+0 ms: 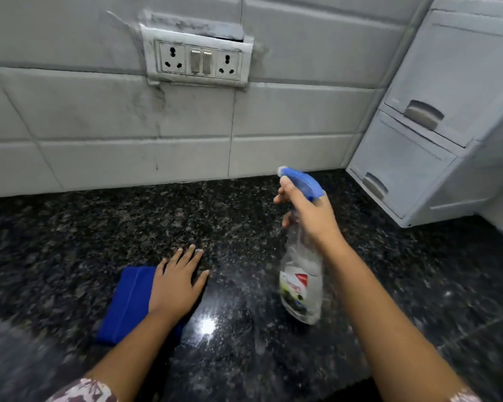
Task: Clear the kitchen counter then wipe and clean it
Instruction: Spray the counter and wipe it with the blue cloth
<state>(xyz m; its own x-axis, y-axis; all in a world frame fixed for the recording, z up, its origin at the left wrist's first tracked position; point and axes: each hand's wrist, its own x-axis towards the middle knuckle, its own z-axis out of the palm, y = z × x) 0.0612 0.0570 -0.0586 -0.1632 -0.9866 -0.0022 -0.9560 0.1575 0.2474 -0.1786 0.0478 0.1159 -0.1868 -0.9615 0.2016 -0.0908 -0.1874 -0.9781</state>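
Observation:
A black speckled granite counter [233, 227] fills the lower half of the view. A folded blue cloth [128, 303] lies on it at the lower left. My left hand [177, 282] rests flat on the cloth's right part, fingers straight and spread onto the stone. My right hand [308, 216] grips the neck of a clear spray bottle [302, 274] with a blue trigger head, held above the counter with the nozzle pointing left toward the wall. The bottle is blurred.
A white tiled wall [99, 117] runs along the back of the counter, with a socket and switch plate [199, 59] on it. A white plastic drawer unit [436, 134] stands on the counter at the right. A bright light reflection shows on the stone between my arms.

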